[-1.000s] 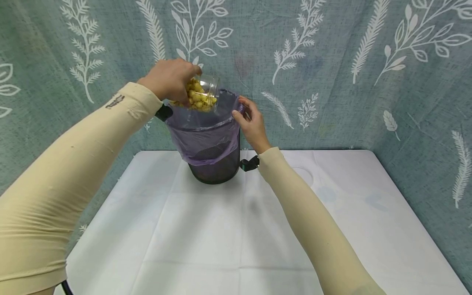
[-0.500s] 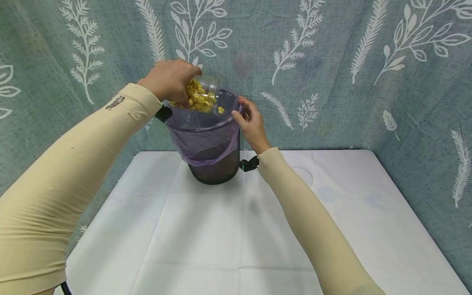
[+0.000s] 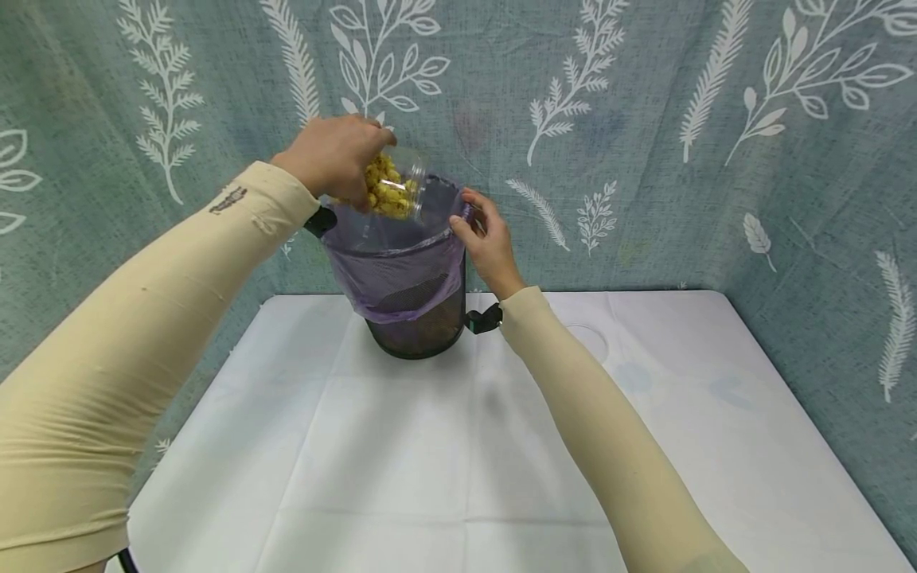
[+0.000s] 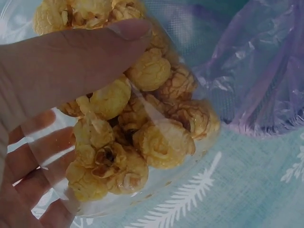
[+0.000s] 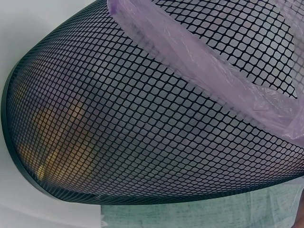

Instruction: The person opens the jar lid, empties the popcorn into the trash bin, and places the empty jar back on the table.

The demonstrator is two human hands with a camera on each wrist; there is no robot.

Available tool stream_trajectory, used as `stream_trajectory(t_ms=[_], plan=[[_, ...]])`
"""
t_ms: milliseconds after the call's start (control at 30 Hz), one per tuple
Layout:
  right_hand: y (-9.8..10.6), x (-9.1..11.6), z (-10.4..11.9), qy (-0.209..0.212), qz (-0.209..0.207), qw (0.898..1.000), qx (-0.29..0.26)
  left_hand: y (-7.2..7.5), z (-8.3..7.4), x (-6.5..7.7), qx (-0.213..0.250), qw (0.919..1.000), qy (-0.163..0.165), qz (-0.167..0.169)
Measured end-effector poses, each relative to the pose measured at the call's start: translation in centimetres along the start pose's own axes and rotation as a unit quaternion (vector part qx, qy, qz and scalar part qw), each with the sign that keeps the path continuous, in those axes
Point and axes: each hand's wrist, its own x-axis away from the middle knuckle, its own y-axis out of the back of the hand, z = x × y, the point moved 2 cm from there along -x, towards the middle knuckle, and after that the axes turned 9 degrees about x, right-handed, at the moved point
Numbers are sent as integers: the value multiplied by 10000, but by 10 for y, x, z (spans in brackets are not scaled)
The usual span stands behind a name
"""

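My left hand [image 3: 335, 159] grips a clear jar [image 3: 411, 163] lying tilted over a black mesh wastebasket [image 3: 423, 337]. Caramel-coloured popcorn [image 4: 161, 142] fills part of the jar, and in the left wrist view the thumb lies across its wall. A thin purple bin liner [image 3: 401, 274] is folded down over the basket's rim. On the right side of that rim, my right hand [image 3: 490, 243] pinches the liner between thumb and fingers. Through the mesh in the right wrist view, blurred yellow-brown pieces [image 5: 61, 147] show at the basket's bottom. The jar's base is hidden by my left hand.
The basket stands near the back edge of a table with a white cloth [image 3: 401, 461]. Behind and at both sides hangs a green-blue curtain [image 3: 487, 103] with white leaf prints.
Half a second ago a popcorn piece was dropping from the jar's mouth; now none is in the air there. Both hands have stayed almost in place.
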Motion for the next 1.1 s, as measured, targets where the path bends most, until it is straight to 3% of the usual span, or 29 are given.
stream_trajectory(t_ms=[467,800,1100], plan=[[0,-1,-1,-89,-44,10000,-12,1,-3,-3,78,9999,-103,-66],[2,6,20,23,60,9999,-102,1,-4,-4,53,9999,-92,-54],[0,-1,-1,-101,-43,9999,-61,1,-5,-4,43,9998,-149,-100]])
